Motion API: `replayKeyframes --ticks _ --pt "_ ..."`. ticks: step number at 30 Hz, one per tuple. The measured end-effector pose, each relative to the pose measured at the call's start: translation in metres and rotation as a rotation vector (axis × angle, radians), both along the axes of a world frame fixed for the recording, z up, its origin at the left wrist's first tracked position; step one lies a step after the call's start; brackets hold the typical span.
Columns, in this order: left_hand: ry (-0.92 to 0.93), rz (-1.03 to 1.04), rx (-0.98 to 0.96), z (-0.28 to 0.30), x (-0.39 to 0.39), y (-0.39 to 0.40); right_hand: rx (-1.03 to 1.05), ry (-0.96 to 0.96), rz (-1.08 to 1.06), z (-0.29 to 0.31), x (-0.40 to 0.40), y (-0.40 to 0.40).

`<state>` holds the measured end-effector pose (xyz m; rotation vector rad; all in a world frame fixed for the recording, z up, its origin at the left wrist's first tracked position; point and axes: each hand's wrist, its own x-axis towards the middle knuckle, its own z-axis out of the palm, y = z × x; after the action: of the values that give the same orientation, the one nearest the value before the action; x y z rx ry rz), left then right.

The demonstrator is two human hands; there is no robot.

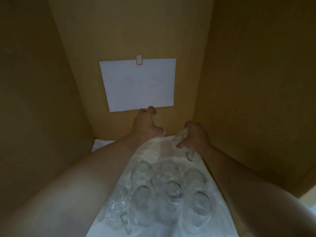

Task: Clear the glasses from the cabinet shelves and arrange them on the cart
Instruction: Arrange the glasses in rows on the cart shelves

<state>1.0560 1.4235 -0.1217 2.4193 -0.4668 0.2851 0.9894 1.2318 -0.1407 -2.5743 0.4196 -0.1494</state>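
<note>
Upturned glasses [169, 190] crowd the shelf [102, 144] before the right hand [195, 135] gripping a glass [180, 138], left hand [145, 122] loosely curled, below a paper [138, 84].

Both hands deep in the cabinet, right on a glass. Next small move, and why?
Probably draw the right hand back and up with its glass. It already grips one at the back right, while the standing glasses crowd the shelf liner in front. The left hand looks empty, fingers curled, near the back wall.
</note>
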Motion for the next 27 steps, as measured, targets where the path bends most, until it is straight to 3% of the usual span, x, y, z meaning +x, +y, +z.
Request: replayKeyframes --ticks 3,7,14,17,22,27 --pt "-0.007 0.148 -0.229 0.022 -0.004 0.012 0.206 -0.173 -0.122 0.017 -0.001 0.001" --pt "0.042 0.230 -0.529 0.050 -0.012 0.027 0.786 -0.340 -0.230 0.036 -0.011 0.014" --pt "0.110 0.260 -0.917 0.087 -0.045 0.045 1.494 -0.145 0.028 0.050 -0.021 0.034" --pt "0.083 0.232 -1.063 0.094 -0.060 0.058 1.675 -0.104 0.120 0.048 -0.025 0.045" --pt "0.084 0.220 -1.145 0.097 -0.092 0.081 1.972 -0.079 0.271 0.047 -0.033 0.060" --pt "0.110 0.179 -1.198 0.097 -0.129 0.091 2.064 0.011 0.346 0.061 -0.046 0.082"
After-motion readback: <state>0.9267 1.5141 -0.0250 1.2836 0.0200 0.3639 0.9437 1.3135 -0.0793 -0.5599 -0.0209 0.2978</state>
